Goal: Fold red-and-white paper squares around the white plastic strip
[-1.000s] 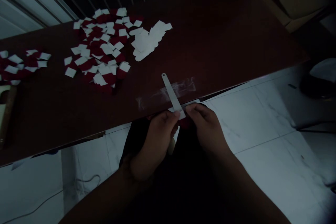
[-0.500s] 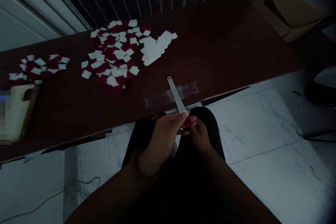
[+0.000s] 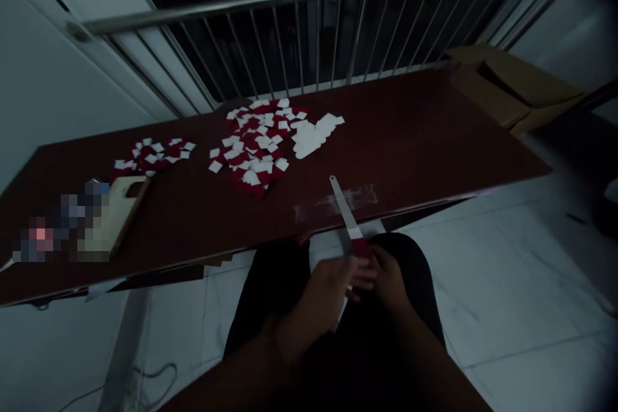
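Pinching a narrow white strip (image 3: 344, 209) above the lap, the left hand (image 3: 321, 302) and right hand (image 3: 386, 280) close together around a red piece (image 3: 361, 247) at its lower end; the exact finger grip is hidden. The strip's holed tip reaches over the dark red table (image 3: 410, 141), apparently keeping the work near the heaped red-and-white squares (image 3: 248, 148) and white scalloped cutouts (image 3: 311, 136).

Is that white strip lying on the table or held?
Held: the white strip ends, red-tipped, at the right hand.
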Motion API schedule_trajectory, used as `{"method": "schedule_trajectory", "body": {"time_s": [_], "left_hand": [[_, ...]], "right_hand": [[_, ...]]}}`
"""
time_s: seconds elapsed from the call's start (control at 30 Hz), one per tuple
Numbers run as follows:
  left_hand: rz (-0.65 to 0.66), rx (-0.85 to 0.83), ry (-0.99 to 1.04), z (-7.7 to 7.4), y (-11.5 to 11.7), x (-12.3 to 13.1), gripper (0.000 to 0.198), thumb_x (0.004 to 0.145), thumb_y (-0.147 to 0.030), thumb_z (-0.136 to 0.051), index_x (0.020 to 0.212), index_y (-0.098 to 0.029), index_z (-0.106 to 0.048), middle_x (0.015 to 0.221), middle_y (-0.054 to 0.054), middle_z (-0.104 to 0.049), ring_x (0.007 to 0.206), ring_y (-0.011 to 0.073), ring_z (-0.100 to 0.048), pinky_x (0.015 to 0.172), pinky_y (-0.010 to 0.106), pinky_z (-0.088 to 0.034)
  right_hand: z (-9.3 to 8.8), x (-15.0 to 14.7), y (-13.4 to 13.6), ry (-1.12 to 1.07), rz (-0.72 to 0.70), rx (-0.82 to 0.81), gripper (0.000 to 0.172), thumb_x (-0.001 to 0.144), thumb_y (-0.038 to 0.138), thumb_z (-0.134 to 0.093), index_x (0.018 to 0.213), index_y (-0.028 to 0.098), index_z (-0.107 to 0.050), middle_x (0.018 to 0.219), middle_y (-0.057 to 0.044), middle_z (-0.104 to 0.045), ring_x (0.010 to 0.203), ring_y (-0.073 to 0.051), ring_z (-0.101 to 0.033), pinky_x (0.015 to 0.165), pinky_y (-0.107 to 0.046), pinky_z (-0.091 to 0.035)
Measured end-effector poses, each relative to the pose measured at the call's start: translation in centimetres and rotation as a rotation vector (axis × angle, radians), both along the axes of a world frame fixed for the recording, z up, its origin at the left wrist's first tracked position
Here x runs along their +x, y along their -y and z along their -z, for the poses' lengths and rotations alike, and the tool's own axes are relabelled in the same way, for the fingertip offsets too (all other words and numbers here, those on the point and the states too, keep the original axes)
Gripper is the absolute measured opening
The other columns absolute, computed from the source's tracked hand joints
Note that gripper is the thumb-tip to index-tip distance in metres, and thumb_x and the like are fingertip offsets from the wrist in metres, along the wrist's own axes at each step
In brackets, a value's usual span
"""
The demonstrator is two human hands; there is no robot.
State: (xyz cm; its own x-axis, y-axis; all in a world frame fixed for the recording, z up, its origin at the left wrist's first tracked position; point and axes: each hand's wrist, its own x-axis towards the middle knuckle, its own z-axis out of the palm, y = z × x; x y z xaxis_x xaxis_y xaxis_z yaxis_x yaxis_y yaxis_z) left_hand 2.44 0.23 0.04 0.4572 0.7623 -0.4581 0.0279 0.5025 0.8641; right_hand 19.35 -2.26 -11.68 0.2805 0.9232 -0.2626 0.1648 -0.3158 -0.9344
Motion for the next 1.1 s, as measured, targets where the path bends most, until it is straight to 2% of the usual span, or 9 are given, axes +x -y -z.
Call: {"method": "schedule_trajectory", "body": {"time_s": [0.07, 0.2, 0.3, 0.37, 0.5, 0.6, 0.67, 0.83, 1.1], "left_hand": [[0.134, 0.167, -0.159, 0.6, 1.9, -1.6, 0.044, 0.105, -0.045, -0.047, 0.111, -0.015, -0.078, 0.103, 0.012, -0.083, 0.092, 0.0237, -0.079, 0.077, 0.033, -0.059], [0.352, 0.737, -0.525, 0.4, 3.8, -5.5, 0.027, 0.1, -0.029, -0.053, 0.101, -0.022, -0.079, 0.089, 0.005, -0.082, 0.079, 0.02, -0.075, 0.075, 0.031, -0.057], [0.259, 1.071, -0.666, -1.5, 1.9, -8.0, 0.029, 0.102, -0.026, -0.05, 0.091, -0.021, -0.076, 0.078, 0.003, -0.078, 0.07, 0.0187, -0.073, 0.07, 0.031, -0.056], [0.128, 1.171, -0.732, -3.4, -1.3, -8.5, 0.027, 0.104, -0.027, -0.05, 0.099, -0.022, -0.076, 0.09, 0.004, -0.081, 0.078, 0.019, -0.075, 0.076, 0.031, -0.057], [0.064, 1.262, -1.012, -6.4, -10.6, -6.3, 0.025, 0.104, -0.025, -0.053, 0.118, -0.021, -0.074, 0.116, 0.007, -0.079, 0.103, 0.0238, -0.072, 0.089, 0.036, -0.058], [0.162, 1.318, -1.253, -7.1, -16.8, -3.8, 0.038, 0.104, -0.022, -0.053, 0.14, -0.012, -0.063, 0.147, 0.018, -0.063, 0.133, 0.0313, -0.058, 0.104, 0.043, -0.052], [0.214, 1.261, -1.355, -7.1, -19.3, -2.7, 0.036, 0.104, -0.016, -0.05, 0.135, -0.008, -0.066, 0.141, 0.021, -0.066, 0.129, 0.0331, -0.062, 0.102, 0.046, -0.052], [0.245, 1.241, -1.411, -6.8, -19.9, -2.3, 0.032, 0.099, -0.005, -0.045, 0.101, -0.008, -0.077, 0.097, 0.017, -0.079, 0.096, 0.0282, -0.074, 0.095, 0.045, -0.051], [0.135, 1.228, -1.431, -7.6, -19.6, -3.5, 0.032, 0.098, -0.004, -0.045, 0.106, -0.007, -0.076, 0.098, 0.022, -0.078, 0.094, 0.0308, -0.076, 0.084, 0.041, -0.052]], "right_hand": [[0.5, 0.0, -0.1, 0.045, -0.001, -0.004, 0.026, 0.088, 0.04, -0.055, 0.084, 0.02, -0.07, 0.07, -0.003, -0.068, 0.068, -0.022, -0.062, 0.065, -0.031, -0.047], [1.6, 0.1, -0.3, 0.057, 0.002, -0.016, 0.028, 0.087, 0.042, -0.055, 0.085, 0.02, -0.072, 0.069, -0.004, -0.068, 0.066, -0.022, -0.062, 0.063, -0.031, -0.047], [2.1, -0.1, -0.3, 0.055, -0.018, -0.022, 0.032, 0.087, 0.047, -0.054, 0.086, 0.02, -0.072, 0.067, -0.003, -0.068, 0.063, -0.022, -0.062, 0.062, -0.032, -0.048], [2.3, -0.3, -0.4, 0.073, -0.041, -0.03, 0.033, 0.087, 0.047, -0.053, 0.087, 0.02, -0.072, 0.068, -0.004, -0.068, 0.064, -0.023, -0.063, 0.062, -0.032, -0.049], [2.2, -1.0, -0.7, 0.123, -0.051, -0.029, 0.034, 0.086, 0.045, -0.052, 0.089, 0.02, -0.074, 0.069, -0.004, -0.068, 0.067, -0.023, -0.065, 0.064, -0.032, -0.049], [2.0, -1.4, -1.0, 0.16, -0.062, -0.013, 0.034, 0.085, 0.044, -0.051, 0.088, 0.02, -0.074, 0.07, -0.004, -0.07, 0.069, -0.024, -0.067, 0.067, -0.032, -0.05], [1.9, -1.6, -1.2, 0.179, -0.07, -0.001, 0.033, 0.084, 0.044, -0.051, 0.087, 0.021, -0.075, 0.07, -0.004, -0.071, 0.069, -0.024, -0.068, 0.067, -0.032, -0.05], [1.9, -1.5, -1.3, 0.183, -0.068, 0.045, 0.032, 0.084, 0.044, -0.05, 0.082, 0.022, -0.073, 0.068, -0.004, -0.07, 0.068, -0.026, -0.069, 0.067, -0.034, -0.05], [1.2, -1.1, -1.1, 0.125, -0.026, 0.069, 0.027, 0.082, 0.044, -0.055, 0.079, 0.024, -0.072, 0.069, -0.003, -0.071, 0.068, -0.027, -0.068, 0.069, -0.037, -0.049]]}}
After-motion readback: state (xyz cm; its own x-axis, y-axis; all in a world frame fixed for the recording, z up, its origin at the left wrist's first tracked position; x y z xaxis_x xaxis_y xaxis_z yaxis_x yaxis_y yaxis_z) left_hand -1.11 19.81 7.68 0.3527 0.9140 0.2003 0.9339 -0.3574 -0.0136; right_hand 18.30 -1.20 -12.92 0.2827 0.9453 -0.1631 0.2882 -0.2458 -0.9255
